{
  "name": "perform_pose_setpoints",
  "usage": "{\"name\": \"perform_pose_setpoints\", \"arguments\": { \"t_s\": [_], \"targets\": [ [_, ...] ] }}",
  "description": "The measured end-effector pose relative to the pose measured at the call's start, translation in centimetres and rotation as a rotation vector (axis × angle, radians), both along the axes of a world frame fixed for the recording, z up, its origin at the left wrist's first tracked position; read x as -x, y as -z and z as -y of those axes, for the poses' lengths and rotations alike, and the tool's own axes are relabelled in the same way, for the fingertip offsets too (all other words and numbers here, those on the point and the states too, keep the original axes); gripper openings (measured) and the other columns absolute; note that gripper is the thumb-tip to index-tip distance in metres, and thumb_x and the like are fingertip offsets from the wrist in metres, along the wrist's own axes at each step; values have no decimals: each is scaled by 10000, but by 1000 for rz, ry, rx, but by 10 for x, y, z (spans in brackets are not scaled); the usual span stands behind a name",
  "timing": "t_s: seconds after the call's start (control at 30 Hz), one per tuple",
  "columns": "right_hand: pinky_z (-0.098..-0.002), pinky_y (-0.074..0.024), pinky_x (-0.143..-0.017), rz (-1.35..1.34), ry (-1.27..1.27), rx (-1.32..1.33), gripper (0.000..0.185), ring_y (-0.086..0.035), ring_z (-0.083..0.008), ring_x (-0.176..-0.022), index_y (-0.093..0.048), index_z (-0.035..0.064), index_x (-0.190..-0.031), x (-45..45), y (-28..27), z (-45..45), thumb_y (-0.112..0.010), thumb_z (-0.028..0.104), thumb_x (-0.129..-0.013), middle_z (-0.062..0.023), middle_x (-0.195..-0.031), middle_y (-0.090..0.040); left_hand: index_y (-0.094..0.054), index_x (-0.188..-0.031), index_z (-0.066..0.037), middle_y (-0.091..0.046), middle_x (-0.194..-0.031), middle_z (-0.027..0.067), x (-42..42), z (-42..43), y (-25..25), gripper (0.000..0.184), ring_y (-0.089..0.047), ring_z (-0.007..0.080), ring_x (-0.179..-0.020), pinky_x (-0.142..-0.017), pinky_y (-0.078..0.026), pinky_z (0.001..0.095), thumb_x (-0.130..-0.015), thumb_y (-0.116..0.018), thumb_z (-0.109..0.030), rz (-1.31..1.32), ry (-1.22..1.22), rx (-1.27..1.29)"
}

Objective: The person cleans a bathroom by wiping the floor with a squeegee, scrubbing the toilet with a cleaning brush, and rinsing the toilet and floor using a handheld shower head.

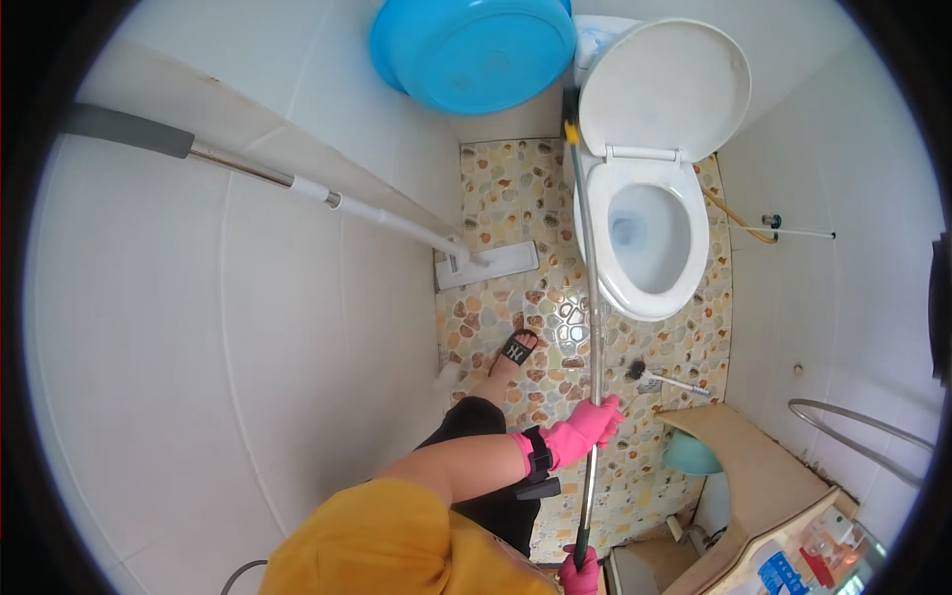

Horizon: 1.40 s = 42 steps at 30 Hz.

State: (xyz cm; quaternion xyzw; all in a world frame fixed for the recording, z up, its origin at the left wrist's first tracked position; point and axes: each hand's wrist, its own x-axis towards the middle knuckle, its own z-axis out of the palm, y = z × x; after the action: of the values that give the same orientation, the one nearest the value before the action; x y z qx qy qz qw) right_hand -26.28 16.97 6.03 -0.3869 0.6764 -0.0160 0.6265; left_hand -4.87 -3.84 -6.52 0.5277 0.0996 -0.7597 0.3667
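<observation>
My left hand (585, 433), in a pink rubber glove, is wrapped round the middle of a long metal pole (594, 327). Lower down, at the bottom edge of the view, my right hand (579, 573) in a matching glove grips the pole's dark handle end. The pole runs forward along the left side of the white toilet (643, 309). At its far end are a yellow joint and a dark head beside the toilet's base or tank; the head's kind cannot be made out. Lid up and seat down, the toilet shows water in its bowl.
A flat mop (397, 223) leans along the left wall. A blue basin (486, 55) stands against the back wall. On the pebble-patterned floor (486, 188) lies a toilet brush (674, 380). A wooden counter (759, 466) fills the lower right, with a green basin (691, 454) under it.
</observation>
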Motion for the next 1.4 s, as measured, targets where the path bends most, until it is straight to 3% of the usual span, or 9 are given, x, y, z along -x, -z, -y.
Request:
{"name": "perform_pose_setpoints", "arguments": {
  "t_s": [0.2, 0.47, 0.6, 0.93, 1.03, 1.13, 1.2, 1.27, 1.4],
  "targets": [
    [-243, -385, -403, 55, 197, -166, 270, -475, -93, -439, -558, 81, -1140, -49, 2, 29, -519, 26, -878, -19, -577, -518, -584, -775, -45, -553, -608, 48, -17, 4, 73, 393, -481, 164, -460, -450, -433, 312, -925, -533, -405, 39, -38, -56],
    [-228, -323, -371, 72, 291, -267, 228, -407, -86, -396, -543, 60, -1116, -117, 10, 100, -526, 50, -889, 10, -576, -457, -577, -790, -2, -582, -608, 80, -39, 44, 148, 413, -521, 186, -467, -494, -459, 336, -921, -542, -392, 144, 26, -82],
    [-236, -297, -332, -44, 355, -356, 218, -394, -88, -376, -517, 49, -1091, -74, -3, 70, -545, 37, -875, 8, -539, -441, -559, -787, -5, -558, -540, 72, -28, 22, 79, 467, -492, 170, -414, -408, -385, 342, -897, -581, -458, 103, 263, -65],
    [-245, -234, -339, 187, 436, -404, 153, -305, -93, -323, -544, 2, -1045, -187, -2, 189, -475, 78, -931, 4, -475, -380, -562, -803, 58, -567, -575, 102, -113, 105, 131, 506, -528, 218, -445, -445, -437, 384, -911, -571, -436, 287, 86, -30],
    [-240, -244, -335, 110, 446, -451, 170, -311, -99, -324, -526, -11, -1056, -137, -27, 159, -500, 93, -924, 3, -460, -363, -550, -971, 97, -597, -643, 121, -93, 79, 82, 588, -565, 211, -487, -413, -431, 358, -879, -609, -480, 283, 315, 30],
    [-283, -389, -513, -55, 202, -520, 204, -453, -137, -549, -620, 59, -1067, -78, -56, 131, -475, 126, -941, -9, -658, -494, -495, -1095, 117, -609, -688, 134, -37, 48, 92, 656, -571, 204, -494, -434, -449, 330, -861, -636, -479, 164, 298, -59],
    [-279, -310, -427, -39, -246, -72, 262, -361, -157, -430, -624, 44, -1096, -58, -51, 104, -432, 174, -976, 12, -525, -372, -482, -1091, 111, -607, -699, 134, -37, 45, 78, 646, -583, 202, -514, -445, -457, 327, -859, -642, -470, 182, 288, -78],
    [-267, -402, -470, 260, 752, -703, 273, -502, -179, -492, -625, 31, -1122, -29, -30, 80, -463, 182, -962, -16, -564, -510, -469, -1087, 105, -605, -710, 133, -40, 46, 81, 637, -595, 200, -533, -457, -465, 323, -858, -649, -461, 216, 287, -92],
    [-285, -254, -334, 366, 759, -630, 209, -295, -130, -311, -523, 7, -1087, -95, -21, 111, -470, 145, -941, -4, -443, -348, -466, -1032, -33, -597, -696, 119, -44, 49, 140, 359, -514, 156, -446, -409, -410, 320, -917, -594, -347, -62, -368, -41]
  ]
}}
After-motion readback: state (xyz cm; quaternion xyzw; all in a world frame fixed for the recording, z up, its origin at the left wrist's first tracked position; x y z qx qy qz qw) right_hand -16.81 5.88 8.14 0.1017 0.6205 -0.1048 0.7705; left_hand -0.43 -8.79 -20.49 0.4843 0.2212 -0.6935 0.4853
